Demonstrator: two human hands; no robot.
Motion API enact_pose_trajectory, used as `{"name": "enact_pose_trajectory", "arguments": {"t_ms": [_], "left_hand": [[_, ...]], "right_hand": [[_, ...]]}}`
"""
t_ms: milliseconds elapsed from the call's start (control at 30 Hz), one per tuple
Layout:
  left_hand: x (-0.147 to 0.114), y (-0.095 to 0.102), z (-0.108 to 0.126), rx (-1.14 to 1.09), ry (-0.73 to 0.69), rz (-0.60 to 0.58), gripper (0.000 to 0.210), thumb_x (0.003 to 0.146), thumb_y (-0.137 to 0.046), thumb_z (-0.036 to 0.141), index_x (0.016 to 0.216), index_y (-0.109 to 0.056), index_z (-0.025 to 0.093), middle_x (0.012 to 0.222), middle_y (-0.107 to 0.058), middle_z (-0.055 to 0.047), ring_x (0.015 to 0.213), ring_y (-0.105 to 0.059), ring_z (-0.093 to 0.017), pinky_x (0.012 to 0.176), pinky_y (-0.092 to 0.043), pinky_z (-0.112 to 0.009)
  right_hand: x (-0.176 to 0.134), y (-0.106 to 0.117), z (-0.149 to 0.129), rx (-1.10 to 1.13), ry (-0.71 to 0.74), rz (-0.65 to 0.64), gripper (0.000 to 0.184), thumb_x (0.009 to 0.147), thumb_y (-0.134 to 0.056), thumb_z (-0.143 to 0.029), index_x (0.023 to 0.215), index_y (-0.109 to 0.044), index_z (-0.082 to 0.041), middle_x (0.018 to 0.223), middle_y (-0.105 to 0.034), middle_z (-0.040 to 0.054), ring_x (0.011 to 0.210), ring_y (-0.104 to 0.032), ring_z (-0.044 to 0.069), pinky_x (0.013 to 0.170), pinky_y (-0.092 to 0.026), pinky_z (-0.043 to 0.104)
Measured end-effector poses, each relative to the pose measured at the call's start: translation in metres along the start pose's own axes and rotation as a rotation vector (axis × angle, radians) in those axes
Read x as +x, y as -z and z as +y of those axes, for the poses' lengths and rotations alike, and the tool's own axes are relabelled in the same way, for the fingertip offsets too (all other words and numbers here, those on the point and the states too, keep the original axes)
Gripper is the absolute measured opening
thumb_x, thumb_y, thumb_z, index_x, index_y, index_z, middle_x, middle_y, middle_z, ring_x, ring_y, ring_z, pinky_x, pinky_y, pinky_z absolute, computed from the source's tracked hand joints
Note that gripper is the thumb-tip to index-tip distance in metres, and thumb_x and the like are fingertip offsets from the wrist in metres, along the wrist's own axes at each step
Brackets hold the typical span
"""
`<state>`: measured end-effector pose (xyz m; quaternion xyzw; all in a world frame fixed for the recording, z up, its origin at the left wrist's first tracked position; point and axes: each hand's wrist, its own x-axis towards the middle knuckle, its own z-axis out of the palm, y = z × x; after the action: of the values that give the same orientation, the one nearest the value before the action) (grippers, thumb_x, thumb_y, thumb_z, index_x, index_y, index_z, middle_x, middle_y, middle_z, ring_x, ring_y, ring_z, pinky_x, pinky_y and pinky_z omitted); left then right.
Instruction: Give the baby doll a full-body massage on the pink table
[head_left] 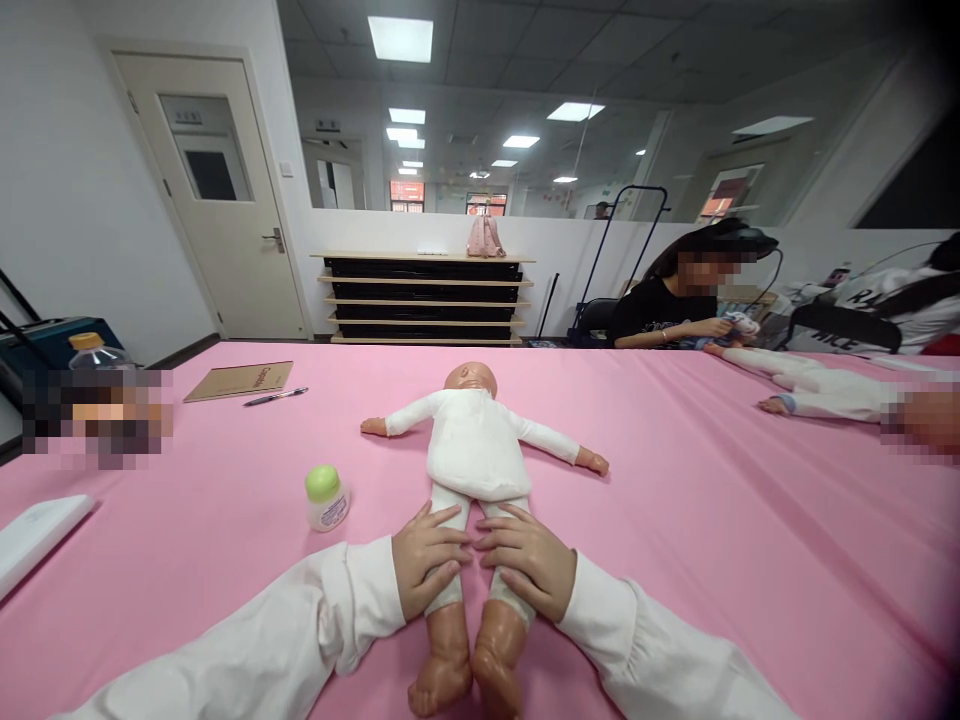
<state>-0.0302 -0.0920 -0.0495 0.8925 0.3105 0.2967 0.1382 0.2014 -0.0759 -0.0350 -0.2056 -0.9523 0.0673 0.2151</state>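
A baby doll [480, 440] in a white cloth suit lies on the pink-covered table, head away from me and bare feet toward me. Its arms are spread out to both sides. Across its thigh on the left rests my left hand [430, 560], fingers extended and slightly spread. My right hand [529, 560] lies the same way over the other leg, thumb apart from the fingers. The fingertips of both hands come close together between the legs. To the left of the doll stands a small jar [328, 498] with a green lid.
A brown notebook [240, 380] and a pen [276, 397] lie at the far left of the pink tablecloth [675, 540]. A white flat object [41, 540] sits at the left edge, near a bottle [97, 352]. At right, a seated person [667, 300] is beside another doll [832, 390].
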Motion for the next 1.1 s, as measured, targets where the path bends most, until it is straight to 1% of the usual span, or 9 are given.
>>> {"name": "enact_pose_trajectory", "arguments": {"t_ms": [133,233,400,467,533,633,800,967,1100], "left_hand": [[-0.001,0.003,0.006,-0.026,-0.138,-0.042,0.034,0.086,-0.03,0.026,0.097,-0.062,0.022,0.099,-0.066,-0.003,0.112,-0.049,-0.017,0.106,-0.022,-0.043],[-0.005,0.005,0.01,-0.096,-0.316,-0.061,0.034,0.087,-0.028,0.029,0.098,-0.059,0.02,0.095,-0.067,-0.005,0.101,-0.056,-0.014,0.101,-0.033,-0.034],[-0.01,0.014,0.012,-0.192,-0.419,0.046,0.039,0.088,-0.022,0.028,0.103,-0.055,0.014,0.092,-0.065,-0.01,0.093,-0.059,-0.015,0.08,-0.049,-0.026],[-0.009,0.016,0.011,-0.154,-0.384,0.112,0.037,0.088,-0.024,0.025,0.109,-0.052,0.013,0.097,-0.064,-0.011,0.098,-0.057,-0.016,0.084,-0.048,-0.028],[-0.007,0.014,0.009,-0.069,-0.267,0.133,0.037,0.087,-0.027,0.026,0.115,-0.048,0.014,0.107,-0.061,-0.011,0.109,-0.051,-0.017,0.094,-0.041,-0.035],[-0.003,0.006,0.005,0.035,-0.071,0.087,0.042,0.088,-0.029,0.034,0.125,-0.042,0.017,0.125,-0.049,-0.009,0.123,-0.038,-0.021,0.104,-0.027,-0.043],[-0.002,-0.007,-0.002,0.046,0.093,0.087,0.05,0.088,-0.024,0.044,0.131,-0.036,0.02,0.139,-0.032,-0.009,0.13,-0.024,-0.024,0.105,-0.021,-0.049],[-0.003,-0.008,-0.004,0.051,0.056,0.061,0.042,0.088,-0.027,0.041,0.111,-0.057,0.022,0.133,-0.041,-0.008,0.129,-0.027,-0.025,0.103,-0.023,-0.05],[-0.003,-0.001,0.001,0.028,-0.067,0.031,0.033,0.087,-0.03,0.026,0.097,-0.062,0.021,0.107,-0.063,-0.004,0.117,-0.045,-0.017,0.104,-0.025,-0.041]], "right_hand": [[0.002,0.0,-0.01,0.08,0.095,-0.018,0.038,0.087,-0.025,-0.033,0.095,-0.06,-0.021,0.086,-0.067,0.0049,0.096,-0.058,0.016,0.094,-0.036,0.039],[0.002,0.001,-0.014,0.172,0.141,0.009,0.042,0.088,-0.022,-0.038,0.094,-0.06,-0.022,0.083,-0.068,0.0046,0.084,-0.062,0.014,0.09,-0.04,0.034],[0.001,0.005,-0.006,0.147,0.074,0.139,0.036,0.089,-0.026,-0.029,0.094,-0.06,-0.02,0.088,-0.068,0.0059,0.092,-0.06,0.014,0.09,-0.042,0.033],[0.001,0.005,0.003,0.049,0.02,0.206,0.032,0.088,-0.03,-0.027,0.09,-0.061,-0.02,0.092,-0.066,0.0065,0.1,-0.057,0.017,0.089,-0.042,0.037],[0.001,0.003,0.01,-0.022,-0.038,0.223,0.03,0.088,-0.033,-0.028,0.09,-0.062,-0.021,0.098,-0.065,0.0068,0.103,-0.054,0.019,0.088,-0.042,0.04],[-0.001,0.0,0.017,-0.057,-0.112,0.179,0.032,0.088,-0.032,-0.031,0.104,-0.059,-0.022,0.11,-0.06,0.0081,0.106,-0.051,0.02,0.088,-0.042,0.04],[-0.001,-0.003,0.017,-0.067,-0.134,0.131,0.036,0.088,-0.031,-0.034,0.114,-0.054,-0.021,0.122,-0.053,0.0089,0.115,-0.044,0.02,0.094,-0.037,0.043],[0.0,-0.003,0.007,-0.048,-0.063,0.075,0.039,0.087,-0.03,-0.039,0.108,-0.057,-0.021,0.118,-0.055,0.0086,0.114,-0.044,0.022,0.095,-0.033,0.047],[0.001,-0.005,-0.005,0.016,0.046,0.021,0.04,0.088,-0.024,-0.037,0.101,-0.058,-0.021,0.093,-0.066,0.0061,0.1,-0.054,0.019,0.097,-0.029,0.045]]}}
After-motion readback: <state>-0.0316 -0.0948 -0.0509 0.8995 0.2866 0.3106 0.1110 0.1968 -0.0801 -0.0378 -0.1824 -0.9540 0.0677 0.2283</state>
